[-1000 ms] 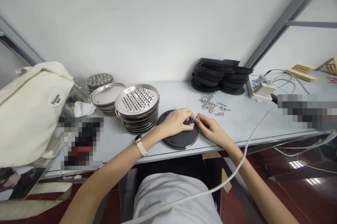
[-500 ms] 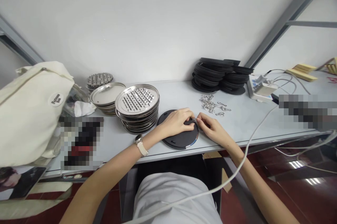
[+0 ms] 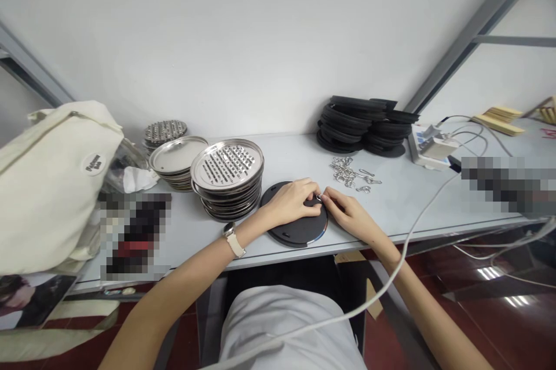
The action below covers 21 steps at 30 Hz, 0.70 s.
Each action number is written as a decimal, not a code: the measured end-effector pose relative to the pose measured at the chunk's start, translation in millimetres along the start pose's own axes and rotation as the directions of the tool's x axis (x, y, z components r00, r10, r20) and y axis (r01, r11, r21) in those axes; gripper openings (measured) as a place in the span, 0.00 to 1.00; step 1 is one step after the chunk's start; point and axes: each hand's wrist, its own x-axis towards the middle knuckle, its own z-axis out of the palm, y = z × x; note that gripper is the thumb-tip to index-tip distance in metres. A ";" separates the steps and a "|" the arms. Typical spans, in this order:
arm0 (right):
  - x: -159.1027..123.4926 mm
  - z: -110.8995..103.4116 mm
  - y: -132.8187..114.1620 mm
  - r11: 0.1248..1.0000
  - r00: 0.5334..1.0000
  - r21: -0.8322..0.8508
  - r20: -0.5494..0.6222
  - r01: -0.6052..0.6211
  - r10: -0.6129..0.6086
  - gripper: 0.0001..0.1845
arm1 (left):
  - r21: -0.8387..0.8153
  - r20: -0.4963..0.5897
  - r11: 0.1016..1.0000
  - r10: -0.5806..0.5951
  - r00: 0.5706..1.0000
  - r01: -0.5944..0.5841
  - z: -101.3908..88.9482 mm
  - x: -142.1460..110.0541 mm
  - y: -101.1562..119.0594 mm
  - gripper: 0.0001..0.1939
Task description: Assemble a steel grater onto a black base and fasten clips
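Observation:
A round black disc (image 3: 299, 234) with small slots lies flat near the table's front edge. Across its top rests my left hand (image 3: 292, 203), a watch on the wrist, its fingers closed on the right part of the disc. At that edge my right hand (image 3: 347, 215) pinches a small shiny metal ring piece (image 3: 319, 197) between thumb and index finger. The piece touches or nearly touches the disc; fingers hide how it sits. Beyond my right hand lies a loose pile of metal rings and clasps (image 3: 345, 172).
Stacked round metal graters (image 3: 228, 170) stand left of the disc, with metal discs (image 3: 178, 156) behind. Black discs (image 3: 351, 124) are piled near the wall. To their right is a power strip (image 3: 428, 147); a white cable (image 3: 391, 283) crosses in front. A cream bag (image 3: 56, 185) sits left.
My right hand has shifted slightly left, closer to my left fingers, and the metal ring piece shows more clearly. My left hand and the disc stay in place.

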 end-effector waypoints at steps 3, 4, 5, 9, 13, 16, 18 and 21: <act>-0.5 0.1 0.9 1.000 1.000 -0.007 -0.002 -0.004 0.004 0.15 | -0.019 -0.002 1.000 0.008 1.000 -0.008 -0.3 -0.1 -0.4 0.07; -0.7 0.2 1.3 1.000 1.000 -0.005 -0.003 -0.003 0.003 0.15 | -0.026 -0.002 1.000 0.009 1.000 -0.009 -0.6 -0.1 -0.3 0.07; -0.9 0.3 1.6 1.000 1.000 -0.002 -0.003 -0.002 0.002 0.15 | -0.033 0.000 0.999 0.008 1.000 -0.008 -0.9 -0.1 -0.1 0.07; -1.4 0.5 2.9 1.000 1.000 0.005 -0.005 -0.001 0.001 0.15 | -0.044 0.013 0.999 -0.013 1.000 0.013 -1.7 0.3 0.9 0.07; -1.3 0.4 3.4 1.000 1.000 0.012 -0.011 0.000 0.000 0.16 | -0.040 0.019 0.999 -0.021 1.000 0.022 -1.1 0.6 0.4 0.06; -1.1 0.3 2.4 1.000 1.000 0.017 -0.005 -0.005 0.005 0.16 | -0.038 0.015 0.999 -0.019 1.000 0.019 -0.1 0.7 -1.1 0.06; -1.0 0.2 1.4 1.000 1.000 0.018 0.001 -0.008 0.008 0.16 | -0.039 0.014 0.999 -0.013 1.000 0.013 0.3 0.8 -1.9 0.06; -1.2 0.0 0.4 1.000 1.000 0.024 0.004 -0.014 0.014 0.16 | -0.035 0.017 0.999 -0.006 1.000 0.007 0.1 0.7 -2.0 0.06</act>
